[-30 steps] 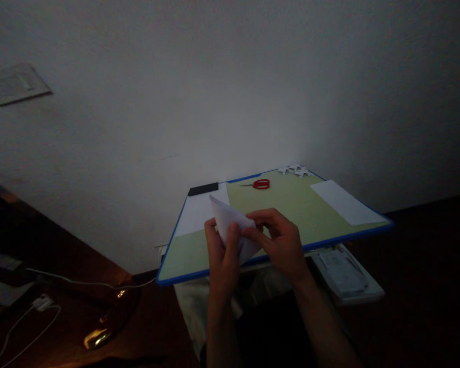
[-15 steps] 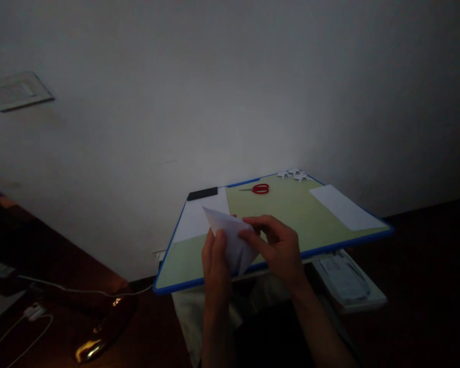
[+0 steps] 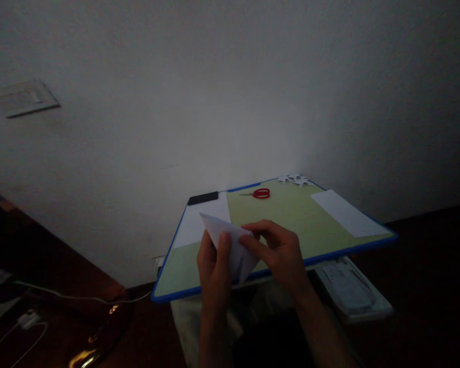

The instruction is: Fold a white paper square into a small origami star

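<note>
**Folded paper pinched between both your hands**

You hold a folded white paper (image 3: 230,243) in front of you, above the near edge of the green board (image 3: 291,214) with its blue rim. Your left hand (image 3: 213,266) grips the paper from the left, thumb pressed flat on its front face and fingers behind. Your right hand (image 3: 281,253) meets it from the right, with thumb and fingertips pinching the paper's upper right edge. The paper's pointed corner sticks up to the left, over a white sheet (image 3: 203,220) that lies on the board's left part.

At the board's far edge lie red scissors (image 3: 259,193), closed, with a black bar (image 3: 203,198) to their left and small white paper cutouts (image 3: 295,179) to their right. A narrow white strip (image 3: 343,212) lies on the board's right side. White cables (image 3: 34,317) run across the dark floor at your left.
</note>
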Motion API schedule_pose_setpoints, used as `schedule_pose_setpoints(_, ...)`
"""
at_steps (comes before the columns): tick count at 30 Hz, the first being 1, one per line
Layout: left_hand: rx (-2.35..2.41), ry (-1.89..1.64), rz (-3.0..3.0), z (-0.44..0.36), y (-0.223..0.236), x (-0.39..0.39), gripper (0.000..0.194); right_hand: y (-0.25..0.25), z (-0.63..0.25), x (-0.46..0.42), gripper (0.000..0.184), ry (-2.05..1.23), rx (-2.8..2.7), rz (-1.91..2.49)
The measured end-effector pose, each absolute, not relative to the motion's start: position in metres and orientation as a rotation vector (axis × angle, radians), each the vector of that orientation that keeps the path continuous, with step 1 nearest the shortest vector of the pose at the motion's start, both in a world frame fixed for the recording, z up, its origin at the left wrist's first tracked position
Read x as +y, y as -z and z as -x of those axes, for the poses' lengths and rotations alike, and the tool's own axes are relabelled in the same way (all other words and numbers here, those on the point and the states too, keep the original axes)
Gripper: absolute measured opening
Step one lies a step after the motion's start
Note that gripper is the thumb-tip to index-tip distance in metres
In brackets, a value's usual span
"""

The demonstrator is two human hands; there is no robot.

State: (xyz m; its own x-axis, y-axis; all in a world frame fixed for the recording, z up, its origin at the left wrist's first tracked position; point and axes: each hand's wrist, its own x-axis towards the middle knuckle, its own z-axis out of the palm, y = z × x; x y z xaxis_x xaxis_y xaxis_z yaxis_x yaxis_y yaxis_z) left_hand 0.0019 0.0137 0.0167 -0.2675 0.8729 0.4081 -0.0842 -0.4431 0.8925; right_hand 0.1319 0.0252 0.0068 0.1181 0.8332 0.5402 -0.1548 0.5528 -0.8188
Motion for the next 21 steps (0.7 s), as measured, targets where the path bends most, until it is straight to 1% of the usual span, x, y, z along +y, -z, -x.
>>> schedule_pose_setpoints(11,1.105,-1.873,-1.311,-0.0075,-0.0176,0.0135,0.04,-0.0089,-0.1289,0.0244,0.016,-0.834,-1.207,0.716)
schedule_pose_setpoints(21,1.076,-1.841,-1.28,-0.0094,-0.0128,0.0117,0.041,-0.0116,-0.1302,0.021,0.01,-0.834,-1.18,0.703)
